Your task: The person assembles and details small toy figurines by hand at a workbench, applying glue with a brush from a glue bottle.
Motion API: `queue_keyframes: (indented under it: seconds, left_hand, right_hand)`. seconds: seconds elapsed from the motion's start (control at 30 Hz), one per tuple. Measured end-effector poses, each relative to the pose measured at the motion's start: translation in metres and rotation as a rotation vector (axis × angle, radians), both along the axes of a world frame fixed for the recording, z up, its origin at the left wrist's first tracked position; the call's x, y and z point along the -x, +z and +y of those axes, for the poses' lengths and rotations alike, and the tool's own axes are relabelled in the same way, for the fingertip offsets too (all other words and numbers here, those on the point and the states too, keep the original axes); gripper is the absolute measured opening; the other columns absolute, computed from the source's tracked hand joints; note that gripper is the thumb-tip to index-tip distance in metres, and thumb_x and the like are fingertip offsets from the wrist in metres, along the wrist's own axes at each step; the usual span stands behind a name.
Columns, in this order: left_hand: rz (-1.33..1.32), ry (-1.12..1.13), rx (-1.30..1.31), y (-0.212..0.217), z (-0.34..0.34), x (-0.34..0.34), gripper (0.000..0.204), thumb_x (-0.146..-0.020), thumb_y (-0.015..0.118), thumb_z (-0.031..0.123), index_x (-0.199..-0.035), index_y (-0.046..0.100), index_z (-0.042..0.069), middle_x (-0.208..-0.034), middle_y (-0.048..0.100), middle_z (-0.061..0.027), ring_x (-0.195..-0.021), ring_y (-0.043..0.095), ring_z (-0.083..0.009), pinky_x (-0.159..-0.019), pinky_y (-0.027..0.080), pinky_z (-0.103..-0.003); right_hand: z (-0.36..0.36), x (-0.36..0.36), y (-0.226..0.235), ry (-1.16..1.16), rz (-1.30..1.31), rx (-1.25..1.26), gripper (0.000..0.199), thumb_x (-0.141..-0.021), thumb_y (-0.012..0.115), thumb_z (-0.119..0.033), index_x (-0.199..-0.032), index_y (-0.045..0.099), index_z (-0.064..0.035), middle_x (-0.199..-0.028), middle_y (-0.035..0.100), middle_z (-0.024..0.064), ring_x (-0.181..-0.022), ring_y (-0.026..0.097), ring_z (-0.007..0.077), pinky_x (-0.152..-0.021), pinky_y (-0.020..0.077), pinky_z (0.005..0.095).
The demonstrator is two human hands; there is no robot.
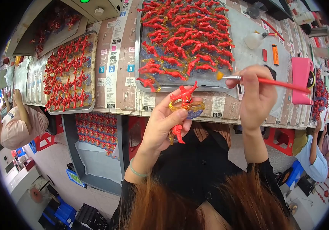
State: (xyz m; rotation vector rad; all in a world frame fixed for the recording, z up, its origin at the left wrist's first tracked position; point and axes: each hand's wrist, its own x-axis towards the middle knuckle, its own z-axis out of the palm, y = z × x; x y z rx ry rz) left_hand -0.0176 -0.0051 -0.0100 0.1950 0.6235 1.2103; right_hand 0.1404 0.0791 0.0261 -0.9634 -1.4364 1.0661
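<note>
A small red toy figure with a clear yellow ring and a blue translucent base (187, 100) is held by my left hand (164, 124), thumb across its middle. In my right hand (257, 94) is a thin red-handled paintbrush (279, 82), its yellowish bristles pointing left. The brush tip is up and to the right of the figure, apart from it. Just beyond my hands lies a metal tray (138, 57) covered with rows of similar red figures.
On the right are an orange lighter (275, 55), a pink tape dispenser (301, 80) and a squeeze bottle (254, 40). Another tray (93, 73) of figures stands left, partly under a machine (26, 27). A grey crate (70, 143) sits below the table edge. Co-workers sit at both sides.
</note>
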Motion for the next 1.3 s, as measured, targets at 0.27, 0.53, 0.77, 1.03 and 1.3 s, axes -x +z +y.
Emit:
queue_keyframes:
  seconds: [0.27,0.53,0.77,1.03,1.3]
  left_hand:
    - [-0.005,-0.115,0.014,0.007,0.004,-0.003,0.049,-0.081,0.051,0.009,-0.124,0.029,0.003,-0.104,0.052,-0.0167,-0.052,0.048,-0.0080,-0.044,0.040,-0.018]
    - [0.261,-0.065,-0.022,0.013,0.003,-0.010,0.045,-0.081,0.050,0.006,-0.122,0.031,0.001,-0.102,0.054,-0.0159,-0.057,0.048,-0.0072,-0.053,0.041,-0.017]
    - [0.034,-0.120,-0.021,0.009,0.002,-0.002,0.050,-0.081,0.049,0.010,-0.125,0.027,0.002,-0.101,0.054,-0.0165,-0.054,0.048,-0.0076,-0.049,0.041,-0.017]
    - [0.104,-0.089,0.002,0.010,0.005,-0.004,0.053,-0.080,0.052,0.013,-0.126,0.027,0.002,-0.096,0.054,-0.0125,-0.053,0.049,-0.0082,-0.047,0.040,-0.017]
    - [1.263,0.018,-0.263,0.009,0.001,-0.020,0.063,-0.065,0.070,0.013,-0.119,0.039,0.003,-0.095,0.052,-0.0065,-0.071,0.048,-0.0098,-0.055,0.040,-0.020]
  right_hand:
    - [-0.007,-0.003,-0.001,0.195,-0.134,-0.174,0.011,-0.083,0.047,-0.007,-0.077,0.051,0.0019,-0.070,0.052,0.0088,-0.057,0.049,0.0113,-0.051,0.0394,0.0236]
    - [-0.014,-0.018,-0.002,0.207,-0.113,-0.144,0.010,-0.081,0.052,-0.009,-0.081,0.056,-0.0001,-0.076,0.058,0.0065,-0.059,0.052,0.0099,-0.055,0.0424,0.0228]
    - [-0.006,-0.007,0.003,0.136,-0.017,0.257,0.012,-0.082,0.050,-0.004,-0.093,0.052,-0.0007,-0.081,0.058,0.0062,-0.075,0.055,0.0109,-0.068,0.0441,0.0224]
    - [-0.009,0.001,-0.002,0.412,0.252,0.579,0.010,-0.077,0.053,0.002,-0.086,0.048,-0.0003,-0.079,0.055,0.0060,-0.069,0.055,0.0089,-0.064,0.0456,0.0210]
    - [-0.008,0.012,0.000,0.160,-0.259,0.180,0.013,-0.072,0.061,-0.002,-0.078,0.050,-0.0002,-0.068,0.055,0.0056,-0.057,0.053,0.0085,-0.050,0.0419,0.0211]
